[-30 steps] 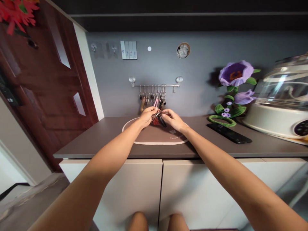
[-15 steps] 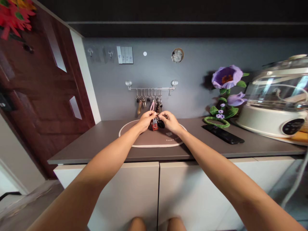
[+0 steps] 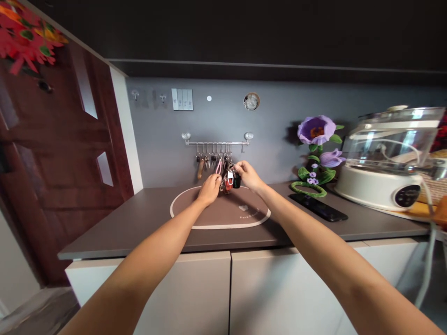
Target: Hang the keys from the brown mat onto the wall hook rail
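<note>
The right hand [image 3: 247, 177] pinches, fingers nearly closed, on a bunch of keys [image 3: 228, 181] with glossy black and red fobs, just left of that hand. The curled left hand [image 3: 209, 190] sits just beside the bunch; whether it grips anything cannot be told. Below both lies a cream-edged brown oval mat [image 3: 226, 216]; above them runs a steel hook rail [image 3: 217, 143].

The R hand [image 3: 248, 176] seems to pinch the top of a key bunch w/ red and black fobs [image 3: 228, 180], but the view is small and I cannot be sure. The L hand [image 3: 209, 190] is just beside it, under a pink strap [image 3: 219, 166]. A steel key rail [image 3: 217, 143] with many keys is on the grey wall [image 3: 157, 158] above. Both hands are over a brown oval placemat [image 3: 223, 215] on the dark countertop [image 3: 139, 228].
</note>
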{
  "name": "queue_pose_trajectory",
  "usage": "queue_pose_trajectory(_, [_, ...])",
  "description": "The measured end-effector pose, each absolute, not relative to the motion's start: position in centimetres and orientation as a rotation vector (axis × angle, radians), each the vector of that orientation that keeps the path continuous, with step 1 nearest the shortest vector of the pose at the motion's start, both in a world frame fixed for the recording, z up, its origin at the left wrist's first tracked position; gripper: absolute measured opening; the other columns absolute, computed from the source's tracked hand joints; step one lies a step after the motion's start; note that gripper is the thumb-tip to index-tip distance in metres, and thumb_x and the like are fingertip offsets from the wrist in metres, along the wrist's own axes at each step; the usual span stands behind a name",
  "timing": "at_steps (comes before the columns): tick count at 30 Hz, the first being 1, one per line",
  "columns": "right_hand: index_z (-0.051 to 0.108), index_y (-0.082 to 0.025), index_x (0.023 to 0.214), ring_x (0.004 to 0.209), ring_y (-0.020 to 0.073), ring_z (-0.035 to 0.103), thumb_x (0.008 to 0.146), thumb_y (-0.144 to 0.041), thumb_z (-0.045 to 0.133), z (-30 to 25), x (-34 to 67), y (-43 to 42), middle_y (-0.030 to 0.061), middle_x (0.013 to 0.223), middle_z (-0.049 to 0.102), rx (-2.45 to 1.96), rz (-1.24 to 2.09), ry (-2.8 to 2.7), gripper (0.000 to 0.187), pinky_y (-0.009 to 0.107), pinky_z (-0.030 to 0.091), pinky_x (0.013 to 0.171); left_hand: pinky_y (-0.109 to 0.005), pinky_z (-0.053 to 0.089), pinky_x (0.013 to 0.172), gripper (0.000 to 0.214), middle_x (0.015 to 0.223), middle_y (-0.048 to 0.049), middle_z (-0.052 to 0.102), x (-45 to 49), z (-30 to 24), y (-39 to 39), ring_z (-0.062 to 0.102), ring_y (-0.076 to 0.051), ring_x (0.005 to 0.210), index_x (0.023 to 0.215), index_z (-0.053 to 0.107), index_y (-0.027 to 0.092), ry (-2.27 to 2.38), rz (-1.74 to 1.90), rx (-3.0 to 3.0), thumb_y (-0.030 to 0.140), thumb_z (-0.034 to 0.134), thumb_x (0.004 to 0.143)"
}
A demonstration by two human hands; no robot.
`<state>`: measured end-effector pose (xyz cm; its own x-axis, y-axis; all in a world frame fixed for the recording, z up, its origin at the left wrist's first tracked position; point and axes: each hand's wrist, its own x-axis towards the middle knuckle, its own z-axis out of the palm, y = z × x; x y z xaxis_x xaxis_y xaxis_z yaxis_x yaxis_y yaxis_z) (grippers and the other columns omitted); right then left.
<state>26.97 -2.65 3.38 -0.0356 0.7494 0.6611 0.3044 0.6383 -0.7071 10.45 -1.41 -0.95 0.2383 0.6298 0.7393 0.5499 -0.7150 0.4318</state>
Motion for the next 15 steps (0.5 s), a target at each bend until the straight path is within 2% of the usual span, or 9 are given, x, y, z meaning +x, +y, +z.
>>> queue_pose_trajectory(8, [0.041,-0.018,0.073,0.063,0.0099,0.044,0.079,-0.027,0.038,6.7,28.4,0.0,-0.0018,0.068,0.049,-1.122,0.298,-1.526,0.011,0.023,0.036,0.064,-0.032,0.04,0.083,0.027,0.095,-0.0072,0.058,10.7,-1.8,-0.2,0.053,-0.017,0.092,0.092,0.052,0.018,1.229,1.476,2.437,0.028,0.028,0.088])
queue_pose_trajectory(15, [0.04,-0.018,0.067,0.062,0.0109,0.044,0.074,-0.016,0.041,9.2,28.5,1.9,-0.0004,0.065,0.049,-1.338,0.132,-1.44,0.008,0.025,0.035,0.063,-0.03,0.041,0.077,0.024,0.087,-0.0067,0.058,10.8,-2.0,0.0,0.053,-0.017,0.085,0.084,0.05,0.017,1.275,1.491,2.406,0.025,0.028,0.087])
